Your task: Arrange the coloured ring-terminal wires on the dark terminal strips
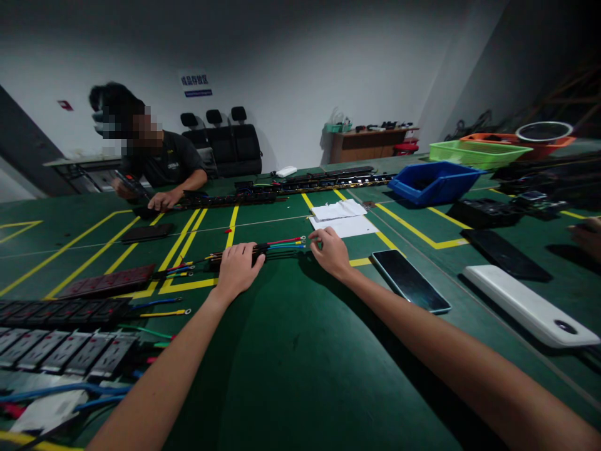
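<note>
My left hand (239,266) is closed over a dark bundle of wires (277,242) lying on the green table. Red, yellow and blue wire ends with ring terminals (303,238) stick out to its right. Close beside those terminals is my right hand (330,250), its fingers curled together; whatever they may pinch is hidden. To the left of my left hand, more coloured wires (181,270) lead to a dark red socket strip (107,282). Black socket strips (61,313) and grey-faced ones (70,352) lie nearer to me, with loose wires at their ends.
White papers (340,216) lie beyond my right hand. A phone (410,280) and a white power bank (530,305) are to the right. Farther back stand a blue bin (436,181) and a green basket (479,152). Across the table, a person (164,160) handles a tool.
</note>
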